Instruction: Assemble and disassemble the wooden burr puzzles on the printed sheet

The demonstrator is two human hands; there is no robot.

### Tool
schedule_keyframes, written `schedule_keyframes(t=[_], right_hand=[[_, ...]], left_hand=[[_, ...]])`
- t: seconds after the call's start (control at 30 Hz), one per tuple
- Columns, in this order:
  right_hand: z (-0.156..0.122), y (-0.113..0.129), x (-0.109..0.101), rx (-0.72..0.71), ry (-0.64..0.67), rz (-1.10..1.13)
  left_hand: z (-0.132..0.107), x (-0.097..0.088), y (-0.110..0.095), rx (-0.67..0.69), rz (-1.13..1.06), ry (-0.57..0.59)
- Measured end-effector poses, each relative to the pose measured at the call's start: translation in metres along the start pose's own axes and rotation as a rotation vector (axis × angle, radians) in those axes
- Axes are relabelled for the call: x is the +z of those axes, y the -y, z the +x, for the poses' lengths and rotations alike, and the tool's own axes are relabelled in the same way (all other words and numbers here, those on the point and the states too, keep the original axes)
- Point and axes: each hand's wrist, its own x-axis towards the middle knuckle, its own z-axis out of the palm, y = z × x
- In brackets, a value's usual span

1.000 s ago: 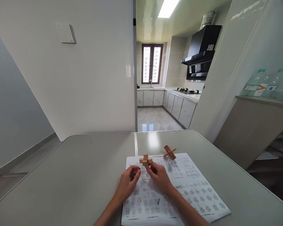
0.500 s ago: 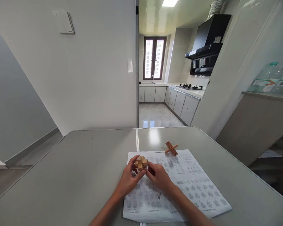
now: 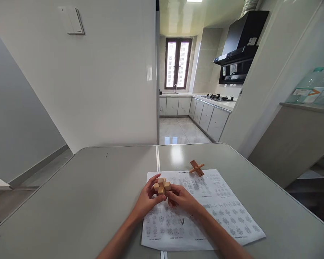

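A light wooden burr puzzle (image 3: 162, 186) of interlocking blocks is held between both hands, above the left part of a printed sheet (image 3: 221, 223). My left hand (image 3: 147, 198) is closed on its left side, with the thumb along the lower edge and the index finger raised above it. My right hand (image 3: 182, 198) grips the puzzle's right side with thumb and fingers; some fingertips are hidden behind it. A darker wooden cross-shaped puzzle (image 3: 197, 168) lies at the sheet's top edge, touched by neither hand.
Beneath everything is a grey table (image 3: 70, 201) with a seam down its middle. A white wall (image 3: 110, 90) stands beyond its far left side. Plastic bottles (image 3: 310, 86) sit on a ledge at the right. A doorway behind shows kitchen cabinets (image 3: 178, 106).
The puzzle is turned slightly in my hands. My right hand's lower fingers have shifted downward, and my left index finger is lifted a little. The camera view has tilted slightly down.
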Motion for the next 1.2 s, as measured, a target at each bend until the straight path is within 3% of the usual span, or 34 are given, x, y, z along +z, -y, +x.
schedule_keyframes(t=[0.17, 0.6, 0.97, 1.2], right_hand=[[-0.0014, 0.0023, 0.0013, 0.010, -0.012, -0.026], [-0.0014, -0.0004, 0.0028, 0.004, -0.062, -0.056], [-0.0042, 0.0024, 0.0067, -0.027, -0.002, -0.082], [-0.0055, 0.0029, -0.0020, 0.075, 0.182, 0.088]], left_hand=[[0.0009, -0.0027, 0.0034, 0.021, -0.043, 0.078], [-0.0001, 0.0008, 0.0022, -0.020, -0.039, 0.031], [-0.0010, 0.0006, 0.0014, -0.013, -0.022, 0.064], [-0.0014, 0.0008, -0.0008, -0.010, -0.126, 0.143]])
